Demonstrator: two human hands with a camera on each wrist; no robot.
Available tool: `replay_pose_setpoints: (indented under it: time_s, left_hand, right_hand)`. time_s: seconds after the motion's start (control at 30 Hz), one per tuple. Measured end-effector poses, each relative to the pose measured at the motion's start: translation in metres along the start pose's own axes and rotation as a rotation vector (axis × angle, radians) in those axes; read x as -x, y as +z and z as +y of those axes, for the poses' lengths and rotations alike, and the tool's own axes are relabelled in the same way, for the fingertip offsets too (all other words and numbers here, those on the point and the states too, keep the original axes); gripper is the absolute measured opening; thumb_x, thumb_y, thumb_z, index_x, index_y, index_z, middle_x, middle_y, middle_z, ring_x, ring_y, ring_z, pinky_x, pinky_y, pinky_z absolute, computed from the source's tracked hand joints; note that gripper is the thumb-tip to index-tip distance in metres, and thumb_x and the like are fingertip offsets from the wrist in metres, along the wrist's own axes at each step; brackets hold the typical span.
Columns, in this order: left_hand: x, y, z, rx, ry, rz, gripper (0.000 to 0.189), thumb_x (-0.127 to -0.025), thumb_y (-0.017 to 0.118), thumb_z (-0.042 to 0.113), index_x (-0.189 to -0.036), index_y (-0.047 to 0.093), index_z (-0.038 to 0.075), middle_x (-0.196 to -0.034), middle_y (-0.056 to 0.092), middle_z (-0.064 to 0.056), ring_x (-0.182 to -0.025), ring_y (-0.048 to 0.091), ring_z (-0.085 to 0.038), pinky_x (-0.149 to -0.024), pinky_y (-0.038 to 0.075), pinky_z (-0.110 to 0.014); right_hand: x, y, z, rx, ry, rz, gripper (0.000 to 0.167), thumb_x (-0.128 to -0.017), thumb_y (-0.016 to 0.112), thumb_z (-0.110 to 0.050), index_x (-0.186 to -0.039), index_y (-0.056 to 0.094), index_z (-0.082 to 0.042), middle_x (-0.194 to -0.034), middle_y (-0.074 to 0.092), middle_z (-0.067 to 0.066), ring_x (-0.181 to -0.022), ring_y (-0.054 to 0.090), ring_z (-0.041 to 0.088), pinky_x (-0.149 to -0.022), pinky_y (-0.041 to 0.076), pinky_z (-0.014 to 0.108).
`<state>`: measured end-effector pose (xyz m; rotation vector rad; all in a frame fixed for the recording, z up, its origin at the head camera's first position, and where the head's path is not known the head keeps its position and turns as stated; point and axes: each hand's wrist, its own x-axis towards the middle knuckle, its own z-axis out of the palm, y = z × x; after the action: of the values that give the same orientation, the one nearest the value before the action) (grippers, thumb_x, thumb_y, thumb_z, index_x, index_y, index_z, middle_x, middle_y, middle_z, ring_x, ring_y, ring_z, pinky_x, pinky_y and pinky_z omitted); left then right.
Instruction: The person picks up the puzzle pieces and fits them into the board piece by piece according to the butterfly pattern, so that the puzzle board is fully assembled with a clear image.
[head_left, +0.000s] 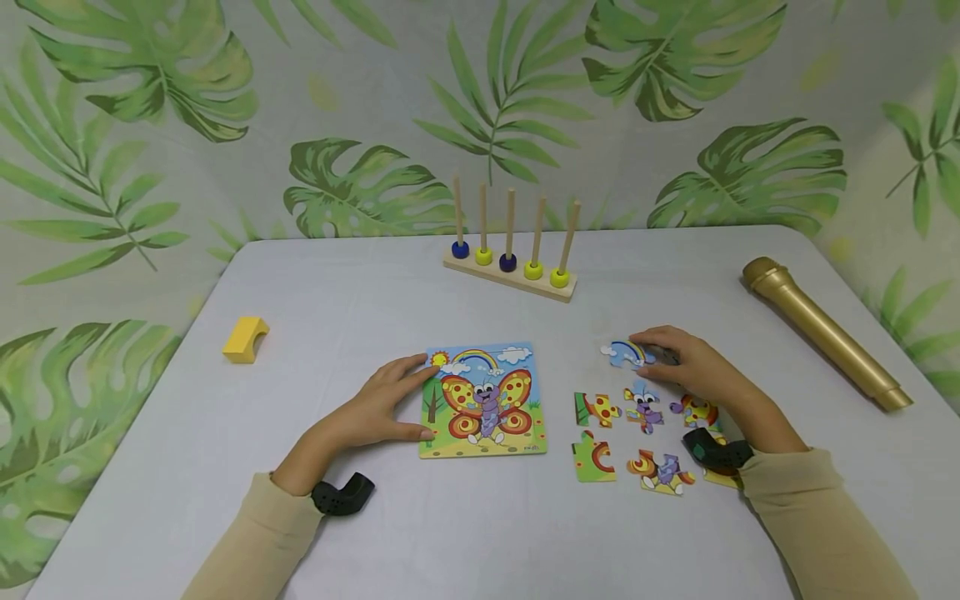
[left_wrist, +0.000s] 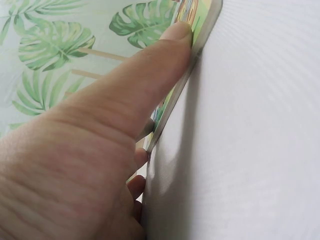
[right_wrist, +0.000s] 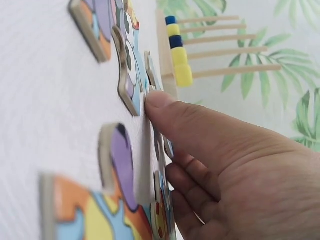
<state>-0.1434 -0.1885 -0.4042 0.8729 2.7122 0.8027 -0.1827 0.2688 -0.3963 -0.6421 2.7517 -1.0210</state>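
Observation:
My left hand (head_left: pixel 382 404) rests at the left edge of a square butterfly picture board (head_left: pixel 486 400). Its thumb (left_wrist: pixel 175 37) lies on the board near the lower corner, and the other fingers spread along the edge toward the upper corner. My right hand (head_left: pixel 693 362) pinches a puzzle piece with a rainbow (head_left: pixel 628 353) between thumb and fingers, at table level. Below that hand lie several more pieces, among them a purple face piece (head_left: pixel 645 408), a green corner piece (head_left: pixel 594 460) and a purple body piece (head_left: pixel 663 472). The right hand and wrist partly hide the right-hand pieces.
A wooden peg stand (head_left: pixel 510 275) with blue and yellow beads stands at the back. A gold microphone (head_left: pixel 825 329) lies at the far right. The yellow arch block (head_left: pixel 243 339) sits at the left. Leaf-patterned cloth (head_left: pixel 360 108) hangs behind the white table.

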Motion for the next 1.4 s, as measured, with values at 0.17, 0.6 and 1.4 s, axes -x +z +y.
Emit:
replay_pose_setpoints:
  time_s: [0.17, 0.6, 1.4]
  left_hand:
    - [0.0, 0.0, 0.0, 0.002, 0.0, 0.002, 0.089, -0.069, 0.07, 0.052, -0.14, 0.033, 0.015, -0.147, 0.017, -0.007, -0.132, 0.012, -0.03, -0.102, 0.014, -0.052]
    - [0.0, -0.001, 0.002, 0.002, -0.01, -0.005, 0.089, -0.069, 0.071, 0.051, -0.14, 0.033, 0.015, -0.147, 0.017, -0.008, -0.132, 0.011, -0.031, -0.103, 0.012, -0.051]
    - [-0.003, 0.003, 0.006, -0.106, -0.002, 0.071, 0.071, -0.08, 0.058, 0.053, -0.136, 0.04, 0.014, -0.144, 0.026, -0.006, -0.131, 0.02, -0.028, -0.103, 0.016, -0.046]
  right_hand:
    - [-0.001, 0.001, -0.003, -0.022, 0.026, 0.008, 0.05, -0.083, 0.065, -0.026, -0.125, 0.051, -0.003, -0.124, 0.044, 0.017, -0.117, 0.036, 0.037, -0.093, 0.028, 0.057]
    - [-0.003, -0.01, -0.039, -0.08, -0.111, 0.139, 0.043, -0.084, 0.064, -0.012, -0.123, 0.049, -0.002, -0.121, 0.045, 0.016, -0.112, 0.04, 0.038, -0.09, 0.032, 0.056]
    - [-0.081, 0.086, -0.128, -0.063, -0.24, -0.11, 0.043, -0.082, 0.067, -0.019, -0.121, 0.055, -0.005, -0.116, 0.047, 0.009, -0.108, 0.045, 0.022, -0.091, 0.039, 0.038]
